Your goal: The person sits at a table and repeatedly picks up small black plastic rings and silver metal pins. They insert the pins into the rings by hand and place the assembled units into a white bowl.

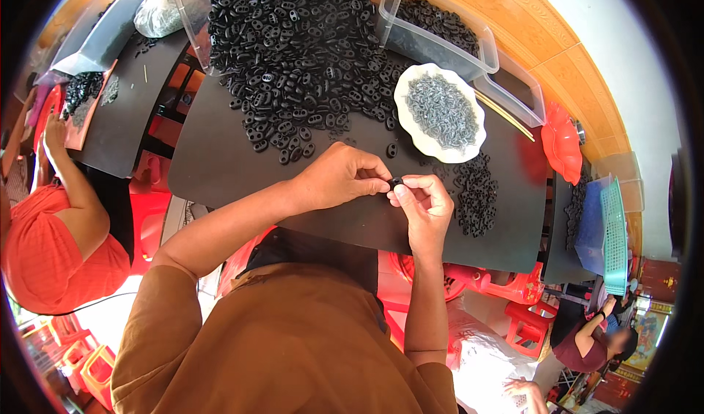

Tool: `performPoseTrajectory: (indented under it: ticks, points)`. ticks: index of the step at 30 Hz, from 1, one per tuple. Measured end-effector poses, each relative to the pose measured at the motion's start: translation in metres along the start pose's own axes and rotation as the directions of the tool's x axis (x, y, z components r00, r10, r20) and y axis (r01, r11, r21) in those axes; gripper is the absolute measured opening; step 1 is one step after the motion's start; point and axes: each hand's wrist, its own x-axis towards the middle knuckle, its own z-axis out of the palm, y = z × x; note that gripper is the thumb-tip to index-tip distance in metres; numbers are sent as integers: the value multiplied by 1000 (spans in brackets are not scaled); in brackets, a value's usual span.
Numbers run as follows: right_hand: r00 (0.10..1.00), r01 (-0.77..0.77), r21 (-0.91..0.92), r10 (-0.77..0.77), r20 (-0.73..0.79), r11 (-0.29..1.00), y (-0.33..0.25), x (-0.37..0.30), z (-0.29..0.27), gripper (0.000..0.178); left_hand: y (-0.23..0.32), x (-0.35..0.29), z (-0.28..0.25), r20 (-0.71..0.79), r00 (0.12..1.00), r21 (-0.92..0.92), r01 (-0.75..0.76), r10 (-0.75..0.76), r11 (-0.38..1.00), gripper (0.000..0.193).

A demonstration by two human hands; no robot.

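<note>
The left hand (342, 176) and the right hand (427, 207) meet above the near edge of the dark desk (220, 157). Between their fingertips they grip one small black piece (397, 182): thumb and index finger of each hand pinch it from opposite sides. Such a grip with two hands perhaps keeps a small thing steady and lets both thumbs press on it. The fingers cover most of the piece, so I cannot tell whether a second part is in it.

The big heap of black pieces (293, 55) spreads on the far side, beside the left hand's reach. One loose piece (391, 151) lies alone just beyond the fingers, probably easy to take. The white plate (447, 155) has a wavy raised rim, which seems useful for keeping the tiny greyish parts (441, 110) from scattering. It stands ahead of the right hand, and nearer on the same side lies a pile of smaller black parts (475, 198). This placing seems to keep each kind separate and within short reach. Behind the plate, a clear tub (487, 51) holds more black pieces.
</note>
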Motion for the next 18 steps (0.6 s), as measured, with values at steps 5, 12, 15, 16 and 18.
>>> performPoseTrajectory:
  ticks: [5, 12, 15, 16, 18]
  points:
    - [999, -34, 60, 34, -1, 998, -2, 1, 5, 9, 5, 1, -5, 74, 992, -131, 108, -98, 986, 13]
    - [999, -16, 72, 14, 34, 997, 0, 0, 2, 14, -1, 2, -9, 136, 977, -298, 197, -162, 934, 20]
    - [998, 15, 97, -21, 60, 995, 0, 1, 3, 19, -4, 2, -10, 139, 975, -350, 212, -173, 913, 20]
    - [997, 33, 103, -40, 67, 994, -1, 1, 6, 21, -5, 3, -10, 142, 975, -357, 212, -172, 910, 20]
    - [996, 45, 89, -52, 75, 995, -3, 1, 8, 24, -5, 3, -11, 150, 973, -367, 219, -175, 904, 20]
